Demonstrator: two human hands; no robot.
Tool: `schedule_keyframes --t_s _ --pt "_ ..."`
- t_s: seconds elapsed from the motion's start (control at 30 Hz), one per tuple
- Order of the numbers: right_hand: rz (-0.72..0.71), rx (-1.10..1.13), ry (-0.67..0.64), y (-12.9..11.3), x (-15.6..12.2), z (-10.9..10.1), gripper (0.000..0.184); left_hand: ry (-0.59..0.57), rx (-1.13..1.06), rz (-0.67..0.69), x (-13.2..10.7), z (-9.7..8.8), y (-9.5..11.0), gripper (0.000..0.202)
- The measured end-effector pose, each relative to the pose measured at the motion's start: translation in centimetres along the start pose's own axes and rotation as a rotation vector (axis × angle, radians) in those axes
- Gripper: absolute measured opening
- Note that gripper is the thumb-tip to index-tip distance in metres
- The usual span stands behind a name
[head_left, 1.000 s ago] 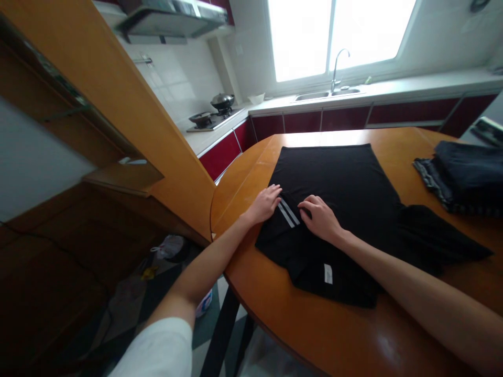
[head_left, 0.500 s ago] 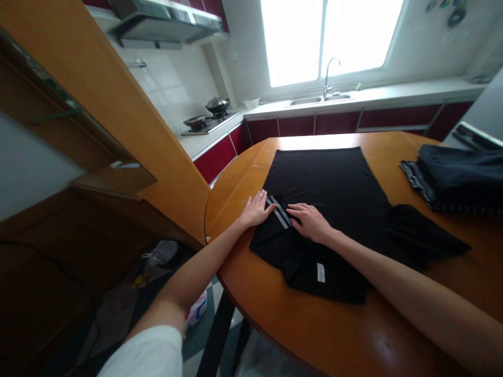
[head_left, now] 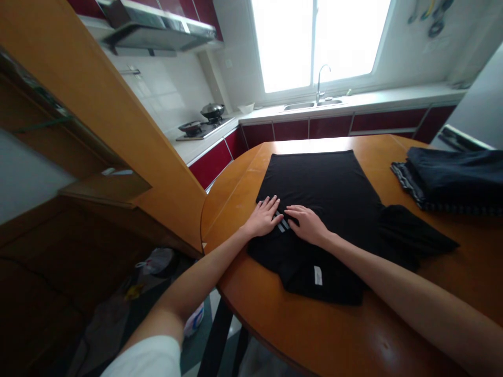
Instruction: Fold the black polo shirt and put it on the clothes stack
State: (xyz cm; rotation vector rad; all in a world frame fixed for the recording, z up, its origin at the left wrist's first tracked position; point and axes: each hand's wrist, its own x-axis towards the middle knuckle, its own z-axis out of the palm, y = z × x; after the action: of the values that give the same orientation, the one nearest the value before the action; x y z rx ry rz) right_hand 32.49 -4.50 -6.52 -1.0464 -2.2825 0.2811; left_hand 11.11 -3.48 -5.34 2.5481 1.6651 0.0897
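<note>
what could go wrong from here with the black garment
The black cloth garment might wrinkle around its light-grey stripes if the left hand and right hand, side by side there, press unevenly. The crumpled black cloth part at its right could crease. Its near-left side lies toward the curved edge of the orange-brown wooden table, so a tug that way might pull it over.

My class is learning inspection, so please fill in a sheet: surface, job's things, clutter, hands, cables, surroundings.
Surface: glossy orange-brown wooden table
Job's things: black fabric garment, spread out, with two whitish stripes and a white rectangular label
Clutter: stack of folded dark clothes at right
Hands: open left hand, partly over the stripes, and right hand, both on the garment
Cables: thin dark line at lower left, possibly a cable
Surroundings: bright window; white counter
</note>
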Motion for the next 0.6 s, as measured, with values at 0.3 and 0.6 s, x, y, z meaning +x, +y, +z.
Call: schedule_keyframes --t_s 0.3,0.6 --pt "0.002 -0.045 -0.080 0.0 -0.1 0.1 0.037 0.009 -0.089 -0.310 0.7 0.1 -3.1 0.076" --pt "0.008 -0.049 -0.081 -0.2 -0.1 0.0 0.036 0.330 -0.144 -0.251 0.6 -0.6 -4.4 0.065"
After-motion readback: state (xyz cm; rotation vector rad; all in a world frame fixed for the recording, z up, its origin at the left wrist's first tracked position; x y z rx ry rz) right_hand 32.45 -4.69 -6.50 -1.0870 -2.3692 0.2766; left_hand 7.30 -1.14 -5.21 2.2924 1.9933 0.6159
